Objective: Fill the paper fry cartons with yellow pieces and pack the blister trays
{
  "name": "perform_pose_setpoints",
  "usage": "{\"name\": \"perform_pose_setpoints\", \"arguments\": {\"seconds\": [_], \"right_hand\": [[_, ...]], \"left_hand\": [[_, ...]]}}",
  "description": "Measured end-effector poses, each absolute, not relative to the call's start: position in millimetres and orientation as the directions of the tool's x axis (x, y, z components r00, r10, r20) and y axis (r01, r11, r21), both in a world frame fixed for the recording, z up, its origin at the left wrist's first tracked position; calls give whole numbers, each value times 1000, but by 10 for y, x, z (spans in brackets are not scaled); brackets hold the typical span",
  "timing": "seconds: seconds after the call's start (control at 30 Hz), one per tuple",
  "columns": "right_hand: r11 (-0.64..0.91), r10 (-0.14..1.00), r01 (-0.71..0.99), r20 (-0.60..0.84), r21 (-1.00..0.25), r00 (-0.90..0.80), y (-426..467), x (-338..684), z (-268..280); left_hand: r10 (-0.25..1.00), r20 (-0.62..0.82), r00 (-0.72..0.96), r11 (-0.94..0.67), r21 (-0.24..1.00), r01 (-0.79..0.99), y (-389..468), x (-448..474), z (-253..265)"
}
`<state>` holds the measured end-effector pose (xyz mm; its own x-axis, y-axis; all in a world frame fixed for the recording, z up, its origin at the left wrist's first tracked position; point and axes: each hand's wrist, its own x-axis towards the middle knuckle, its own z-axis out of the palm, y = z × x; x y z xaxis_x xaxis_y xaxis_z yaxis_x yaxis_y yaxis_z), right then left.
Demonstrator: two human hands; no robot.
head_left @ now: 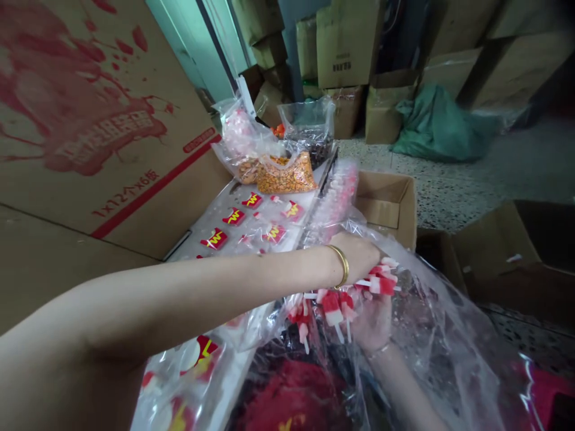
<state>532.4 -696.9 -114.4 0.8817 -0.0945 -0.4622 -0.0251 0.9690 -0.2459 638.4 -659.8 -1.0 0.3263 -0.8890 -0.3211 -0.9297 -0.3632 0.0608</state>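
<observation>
My left hand (357, 254), with a gold bangle (344, 267) at its wrist, reaches across and closes over several red, pink and white miniature ice lollies (381, 281) on white sticks. Its fingertips are hidden. Just below, my right hand (372, 320) cups more of these pieces from underneath, with its fingers largely covered by them. A large clear plastic bag (431, 323) surrounds my right hand and spreads toward the lower right. Other lollies (332, 308) lie in the plastic to the left of my hands.
A white table (238, 365) carries clear packs with red and yellow pieces (215, 238). At its far end stand a bag of orange bits (287, 173) and other filled bags. A large printed carton (90, 120) stands left; open boxes (386, 203) and a green sack (442, 126) are on the right.
</observation>
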Motion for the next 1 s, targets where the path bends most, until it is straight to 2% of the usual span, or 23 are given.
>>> {"name": "perform_pose_setpoints", "arguments": {"seconds": [0.1,0.27,0.37,0.43,0.5,0.57,0.67,0.73,0.8,0.93,1.0], "right_hand": [[994,16,-60,-405,-96,914,-6965,5271,-1204],[987,41,-102,-408,-128,912,-6947,5206,-1331],[990,45,-97,-430,-102,902,-6931,5177,-1355],[993,41,-88,-443,-85,896,-6942,5158,-1369],[993,18,-69,-466,-93,884,-6974,5141,-1394],[992,-13,-51,-482,-119,876,-7023,5127,-1420],[990,-16,-49,-456,-131,890,-7103,5124,-1421],[991,-21,-35,-412,-129,911,-7152,5135,-1389],[991,-44,-13,-422,-130,906,-7200,5149,-1354],[996,-73,24,-603,-90,794,-7304,5156,-1384],[990,-139,87,-663,-110,735,-7348,5145,-1423]], "left_hand": [[-866,-336,371,-403,28,-915,-6581,6329,-49],[-833,-398,385,-423,9,-906,-6570,6290,-79],[-841,-371,395,-433,21,-901,-6544,6299,-57],[-810,-407,422,-484,59,-873,-6508,6320,-13],[-775,-471,421,-536,137,-833,-6440,6349,44],[-784,-489,381,-557,286,-779,-6331,6378,97],[-834,-424,352,-548,566,-616,-6113,6408,132],[-858,-374,352,-510,701,-499,-5967,6415,130],[-879,-328,346,-460,774,-436,-5844,6406,137],[-907,-233,351,-374,828,-417,-5653,6322,292],[-898,-184,399,-349,852,-391,-5539,6278,461]]}}
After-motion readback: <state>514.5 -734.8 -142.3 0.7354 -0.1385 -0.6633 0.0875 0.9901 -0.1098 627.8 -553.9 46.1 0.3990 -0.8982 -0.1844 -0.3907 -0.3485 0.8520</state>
